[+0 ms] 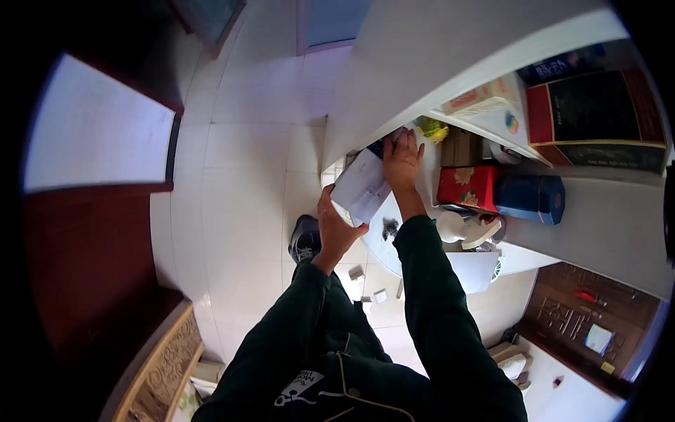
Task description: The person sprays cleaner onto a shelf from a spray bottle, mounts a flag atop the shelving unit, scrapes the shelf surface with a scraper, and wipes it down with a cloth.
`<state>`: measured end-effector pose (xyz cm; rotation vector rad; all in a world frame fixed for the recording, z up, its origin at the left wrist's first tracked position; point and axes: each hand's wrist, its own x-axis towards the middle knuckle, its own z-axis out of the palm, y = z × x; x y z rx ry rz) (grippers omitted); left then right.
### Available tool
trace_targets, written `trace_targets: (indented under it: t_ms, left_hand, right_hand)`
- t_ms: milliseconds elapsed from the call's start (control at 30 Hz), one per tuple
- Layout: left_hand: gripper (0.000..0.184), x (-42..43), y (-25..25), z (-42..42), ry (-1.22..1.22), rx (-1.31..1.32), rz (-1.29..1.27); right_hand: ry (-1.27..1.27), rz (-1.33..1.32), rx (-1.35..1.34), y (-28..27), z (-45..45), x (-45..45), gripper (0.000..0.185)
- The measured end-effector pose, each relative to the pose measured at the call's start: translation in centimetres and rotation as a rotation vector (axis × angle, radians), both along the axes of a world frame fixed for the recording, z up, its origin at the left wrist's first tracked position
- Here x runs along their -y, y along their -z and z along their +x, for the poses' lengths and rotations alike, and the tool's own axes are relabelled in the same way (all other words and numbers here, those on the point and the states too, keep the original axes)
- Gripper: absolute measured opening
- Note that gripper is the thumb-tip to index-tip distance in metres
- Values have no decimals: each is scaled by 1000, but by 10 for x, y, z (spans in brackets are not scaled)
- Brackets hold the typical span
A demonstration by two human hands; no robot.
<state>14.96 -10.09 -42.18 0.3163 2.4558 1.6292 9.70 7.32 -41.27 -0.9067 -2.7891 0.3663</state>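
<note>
My left hand is wrapped around the near end of a white box with faint grey printing. The box lies tilted at the edge of a white shelf. Beside its far end, my right hand reaches palm down onto the shelf with fingers stretched out. Something small and dark shows by its fingertips; its kind is unclear. A yellow-green packet lies just beyond that hand. Right of it stand a brown carton, a red box with gold flowers and a blue box.
A white figurine stands on the lower rounded shelf near a dark tuft. Higher up sits a large black and red box. Several small pale blocks lie on the tiled floor by my shoe. A brown door is at the lower right.
</note>
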Motion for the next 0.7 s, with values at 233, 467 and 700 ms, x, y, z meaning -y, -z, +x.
trace_targets:
  t_ms: [233,467,700]
  left_hand:
    - [82,2,10,3,-6,-119,31]
    - [51,36,-1,-16,223,-54,107]
    - [41,20,8,-48,224,190,22]
  right_hand:
    - [-273,108,41,-5,63,97,47]
    - [189,-777,-189,-58,122,114,29]
    - [518,-770,-876,4,41,5,39]
